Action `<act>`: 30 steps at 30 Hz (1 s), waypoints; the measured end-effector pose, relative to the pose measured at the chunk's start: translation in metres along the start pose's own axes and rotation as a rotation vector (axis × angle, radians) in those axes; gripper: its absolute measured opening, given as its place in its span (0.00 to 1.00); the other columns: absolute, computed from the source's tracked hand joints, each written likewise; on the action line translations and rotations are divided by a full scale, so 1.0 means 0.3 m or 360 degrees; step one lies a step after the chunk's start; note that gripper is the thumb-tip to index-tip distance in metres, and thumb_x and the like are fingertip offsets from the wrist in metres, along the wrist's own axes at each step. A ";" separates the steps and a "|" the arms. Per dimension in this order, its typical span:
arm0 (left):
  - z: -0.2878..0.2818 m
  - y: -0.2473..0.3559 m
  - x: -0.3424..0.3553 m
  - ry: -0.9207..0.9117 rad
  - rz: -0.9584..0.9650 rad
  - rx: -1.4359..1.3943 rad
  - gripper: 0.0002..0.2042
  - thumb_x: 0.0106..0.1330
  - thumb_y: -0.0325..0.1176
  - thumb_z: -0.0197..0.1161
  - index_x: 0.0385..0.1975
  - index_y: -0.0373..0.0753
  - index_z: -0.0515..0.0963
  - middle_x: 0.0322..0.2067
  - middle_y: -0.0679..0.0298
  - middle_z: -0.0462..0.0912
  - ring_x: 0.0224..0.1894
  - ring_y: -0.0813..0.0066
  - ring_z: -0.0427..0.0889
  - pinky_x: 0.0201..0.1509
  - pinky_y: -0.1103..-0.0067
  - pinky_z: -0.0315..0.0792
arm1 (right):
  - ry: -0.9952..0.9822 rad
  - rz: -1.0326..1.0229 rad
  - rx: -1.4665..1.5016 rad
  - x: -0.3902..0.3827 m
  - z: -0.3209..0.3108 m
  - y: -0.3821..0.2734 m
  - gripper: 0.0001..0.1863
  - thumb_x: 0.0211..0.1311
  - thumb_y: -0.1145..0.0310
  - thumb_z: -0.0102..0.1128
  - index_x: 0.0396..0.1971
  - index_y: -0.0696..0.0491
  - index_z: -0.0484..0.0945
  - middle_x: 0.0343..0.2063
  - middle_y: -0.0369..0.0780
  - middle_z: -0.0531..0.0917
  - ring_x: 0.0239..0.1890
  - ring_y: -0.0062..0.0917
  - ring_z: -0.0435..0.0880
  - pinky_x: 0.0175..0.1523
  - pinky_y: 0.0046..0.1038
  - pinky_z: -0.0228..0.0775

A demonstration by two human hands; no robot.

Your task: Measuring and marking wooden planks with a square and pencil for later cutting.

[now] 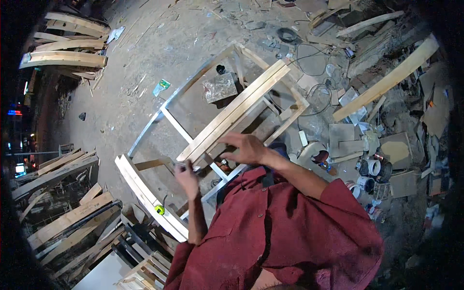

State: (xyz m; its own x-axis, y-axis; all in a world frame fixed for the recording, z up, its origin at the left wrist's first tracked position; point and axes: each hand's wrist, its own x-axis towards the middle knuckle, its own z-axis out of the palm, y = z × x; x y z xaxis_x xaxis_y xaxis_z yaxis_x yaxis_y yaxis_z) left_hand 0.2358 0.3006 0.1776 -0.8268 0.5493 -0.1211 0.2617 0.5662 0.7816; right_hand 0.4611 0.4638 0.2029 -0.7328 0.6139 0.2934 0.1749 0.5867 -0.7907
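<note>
A pair of pale wooden beams (pixel 232 113) lies side by side, slanting across a low rectangular frame (pixel 176 124) with crossbars. At the beams' near left end is my left hand (pixel 187 180), its fingers curled and slightly blurred. A small dark-and-shiny thing shows at those fingertips, too unclear to name. My right hand (pixel 245 148) is over the near side of the beams, fingers bent and apart, with nothing seen in it. Whether it touches the wood I cannot tell. A yellow-green tape measure (pixel 159 209) rests on another pair of pale boards (pixel 150 198) at the frame's left end.
Inside the frame stands a worn block (pixel 220 88). A green packet (pixel 161 87) lies on the dusty floor. Curved timbers (pixel 67 58) are stacked far left, more planks (pixel 72 217) near left. At right are a long board (pixel 386 77), cables (pixel 316 96) and several cans (pixel 365 183).
</note>
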 end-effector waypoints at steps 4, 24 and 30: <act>0.336 0.284 0.009 -0.0390 0.0145 -0.0586 0.15 0.71 0.39 0.64 0.30 0.34 0.73 0.25 0.68 0.73 0.28 0.79 0.67 0.34 0.78 0.66 | -0.0080 0.0214 0.0101 0.042 -0.109 -0.002 0.19 0.54 0.68 0.70 0.47 0.55 0.80 0.44 0.45 0.83 0.45 0.45 0.84 0.47 0.38 0.79; 1.394 0.679 0.166 -0.0544 0.1117 0.0870 0.52 0.49 0.57 0.78 0.72 0.37 0.59 0.64 0.46 0.69 0.65 0.44 0.68 0.66 0.52 0.63 | 0.0549 0.1164 0.0237 -0.104 -1.066 1.333 0.21 0.69 0.58 0.62 0.54 0.56 0.81 0.40 0.51 0.87 0.44 0.40 0.87 0.51 0.36 0.75; 1.436 0.584 0.229 -0.0685 0.0924 0.1242 0.41 0.51 0.50 0.76 0.64 0.41 0.66 0.50 0.52 0.78 0.53 0.52 0.79 0.59 0.56 0.69 | 0.0469 0.1390 -0.0045 -0.023 -0.885 1.597 0.21 0.68 0.57 0.63 0.52 0.56 0.81 0.42 0.52 0.86 0.47 0.47 0.84 0.52 0.42 0.74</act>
State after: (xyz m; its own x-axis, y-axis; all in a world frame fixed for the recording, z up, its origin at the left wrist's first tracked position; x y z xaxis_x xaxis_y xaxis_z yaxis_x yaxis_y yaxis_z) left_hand 0.4393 0.7024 0.0427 -0.2668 0.9466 -0.1812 0.9326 0.3010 0.1990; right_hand 0.7247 0.8807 -0.0353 -0.1367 0.9522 -0.2732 0.6059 -0.1379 -0.7835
